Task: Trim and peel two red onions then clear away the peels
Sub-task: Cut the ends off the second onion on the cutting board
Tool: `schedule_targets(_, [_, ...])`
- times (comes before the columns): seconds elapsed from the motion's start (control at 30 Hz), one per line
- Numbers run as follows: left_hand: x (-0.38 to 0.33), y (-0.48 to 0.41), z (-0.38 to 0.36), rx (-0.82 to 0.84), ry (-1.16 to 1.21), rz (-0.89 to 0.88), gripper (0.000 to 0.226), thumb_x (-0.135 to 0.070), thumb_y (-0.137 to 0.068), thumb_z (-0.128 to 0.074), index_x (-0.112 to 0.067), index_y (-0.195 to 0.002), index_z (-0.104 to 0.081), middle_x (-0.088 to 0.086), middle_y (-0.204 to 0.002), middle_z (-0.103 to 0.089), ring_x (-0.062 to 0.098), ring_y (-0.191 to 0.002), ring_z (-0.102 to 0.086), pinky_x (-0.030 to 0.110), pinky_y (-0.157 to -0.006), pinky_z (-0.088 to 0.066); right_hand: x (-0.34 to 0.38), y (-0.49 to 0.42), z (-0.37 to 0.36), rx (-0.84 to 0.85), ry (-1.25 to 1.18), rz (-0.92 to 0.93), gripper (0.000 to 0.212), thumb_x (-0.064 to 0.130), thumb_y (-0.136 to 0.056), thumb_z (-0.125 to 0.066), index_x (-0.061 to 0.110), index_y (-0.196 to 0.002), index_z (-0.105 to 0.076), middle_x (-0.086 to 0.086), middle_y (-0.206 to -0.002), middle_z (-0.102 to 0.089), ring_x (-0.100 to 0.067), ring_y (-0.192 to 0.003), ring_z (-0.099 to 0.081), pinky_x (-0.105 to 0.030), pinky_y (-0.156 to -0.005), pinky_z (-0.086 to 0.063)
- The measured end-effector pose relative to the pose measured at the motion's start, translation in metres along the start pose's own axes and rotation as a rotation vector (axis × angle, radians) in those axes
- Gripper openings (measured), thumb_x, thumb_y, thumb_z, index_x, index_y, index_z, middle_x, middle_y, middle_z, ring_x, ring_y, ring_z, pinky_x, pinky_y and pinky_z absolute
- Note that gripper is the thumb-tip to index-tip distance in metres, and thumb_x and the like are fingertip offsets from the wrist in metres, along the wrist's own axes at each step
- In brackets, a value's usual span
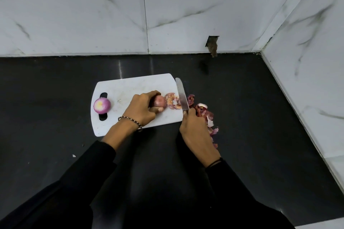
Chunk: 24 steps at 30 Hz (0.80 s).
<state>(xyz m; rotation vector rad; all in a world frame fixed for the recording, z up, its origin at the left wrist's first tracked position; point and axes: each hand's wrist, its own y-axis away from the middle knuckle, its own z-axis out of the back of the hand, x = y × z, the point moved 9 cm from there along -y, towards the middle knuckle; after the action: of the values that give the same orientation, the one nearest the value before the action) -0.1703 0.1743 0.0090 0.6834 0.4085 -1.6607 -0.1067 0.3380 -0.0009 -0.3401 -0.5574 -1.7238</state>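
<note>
Black countertop, white marble walls, left hand grip around red onion, right hand grip around knife

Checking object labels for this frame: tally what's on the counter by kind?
Red onion: 2
Knife: 1
Cutting board: 1
Peel heap: 2
Total: 6
</note>
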Motion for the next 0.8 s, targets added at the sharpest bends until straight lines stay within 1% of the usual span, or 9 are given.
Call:
schedule_targets(0.1, [0.009, 0.007, 0.003, -0.007, 0.046, -0.012, 0.051, -0.017, -0.084, -0.077, -0.015, -0.131, -0.058, 0.009, -0.116, -0.069, 0.028, -0.103, -0.064, 0.038, -0.094, -0.051, -0.003, 0.004, 0.01, -0.001, -0.111, 0.005, 0.029, 0.03, -0.109, -0.032, 0.007, -0.107, -0.049, -0.009, -0.087, -0.06, -0.023, -0.075, -0.06, -0.035, -0.063, -0.044])
schedule_targets(0.17, [0.01, 0.009, 0.003, -0.013, 0.075, -0.022, 0.051, -0.015, -0.083, -0.078, -0.015, -0.13, -0.058, 0.007, -0.117, -0.068, 0.026, -0.104, -0.064, 0.038, -0.095, -0.051, -0.001, 0.009, 0.012, 0.023, -0.164, 0.016, 0.03, 0.033, -0.109, -0.031, 0.01, -0.106, -0.049, -0.005, -0.082, -0.057, -0.018, -0.07, -0.057, -0.033, -0.061, -0.045])
schedule_targets(0.27, [0.012, 0.01, 0.001, -0.012, 0.134, -0.025, 0.052, -0.01, -0.08, -0.08, -0.016, -0.127, -0.057, 0.005, -0.117, -0.067, 0.024, -0.106, -0.064, 0.036, -0.097, -0.051, 0.006, 0.016, 0.011, 0.049, -0.228, 0.03, 0.03, 0.035, -0.109, -0.031, 0.013, -0.102, -0.049, -0.007, -0.079, -0.059, -0.022, -0.066, -0.061, -0.037, -0.06, -0.051])
schedule_targets(0.37, [0.013, 0.01, -0.001, 0.015, 0.155, -0.025, 0.054, -0.009, -0.078, -0.081, -0.018, -0.124, -0.054, 0.004, -0.117, -0.066, 0.022, -0.106, -0.063, 0.034, -0.097, -0.051, 0.013, 0.019, 0.005, 0.061, -0.2, 0.067, 0.029, 0.036, -0.109, -0.031, 0.014, -0.103, -0.049, -0.005, -0.072, -0.057, -0.017, -0.059, -0.057, -0.023, -0.046, -0.04])
schedule_targets(0.43, [0.012, 0.011, -0.003, 0.039, 0.132, -0.028, 0.056, -0.011, -0.077, -0.083, -0.019, -0.122, -0.051, 0.002, -0.114, -0.065, 0.02, -0.102, -0.061, 0.03, -0.093, -0.049, 0.017, 0.022, 0.003, 0.064, -0.199, 0.083, 0.028, 0.035, -0.109, -0.032, 0.014, -0.101, -0.049, -0.002, -0.068, -0.054, -0.013, -0.055, -0.052, -0.023, -0.046, -0.038])
schedule_targets(0.5, [0.008, 0.012, -0.004, 0.05, 0.102, -0.061, 0.058, -0.014, -0.075, -0.085, -0.019, -0.12, -0.05, -0.002, -0.113, -0.063, 0.017, -0.101, -0.059, 0.027, -0.09, -0.047, 0.019, 0.024, -0.001, 0.073, -0.205, 0.085, 0.029, 0.035, -0.109, -0.032, 0.013, -0.101, -0.049, -0.004, -0.07, -0.057, -0.016, -0.057, -0.055, -0.027, -0.05, -0.041])
schedule_targets(0.57, [0.003, 0.013, -0.005, 0.024, 0.053, -0.125, 0.058, -0.014, -0.073, -0.086, -0.021, -0.118, -0.05, -0.003, -0.114, -0.064, 0.019, -0.102, -0.06, 0.03, -0.089, -0.048, 0.019, 0.026, -0.003, 0.087, -0.211, 0.077, 0.029, 0.035, -0.109, -0.032, 0.012, -0.103, -0.049, -0.007, -0.071, -0.058, -0.019, -0.059, -0.057, -0.031, -0.051, -0.041])
schedule_targets(0.7, [0.001, 0.016, -0.008, -0.065, -0.032, -0.168, 0.065, -0.011, -0.073, -0.082, -0.019, -0.129, -0.05, 0.0, -0.124, -0.062, 0.023, -0.108, -0.06, 0.034, -0.092, -0.048, 0.018, 0.028, -0.006, 0.108, -0.184, 0.074, 0.025, 0.033, -0.109, -0.032, 0.014, -0.099, -0.046, -0.002, -0.067, -0.053, -0.014, -0.054, -0.05, -0.022, -0.043, -0.032])
schedule_targets(0.8, [-0.003, 0.015, -0.008, -0.088, -0.073, -0.207, 0.066, -0.012, -0.073, -0.082, -0.013, -0.132, -0.055, 0.004, -0.127, -0.06, 0.026, -0.112, -0.06, 0.034, -0.095, -0.048, 0.017, 0.028, -0.007, 0.106, -0.177, 0.072, 0.024, 0.033, -0.109, -0.032, 0.015, -0.099, -0.044, -0.002, -0.067, -0.052, -0.014, -0.053, -0.049, -0.022, -0.043, -0.033])
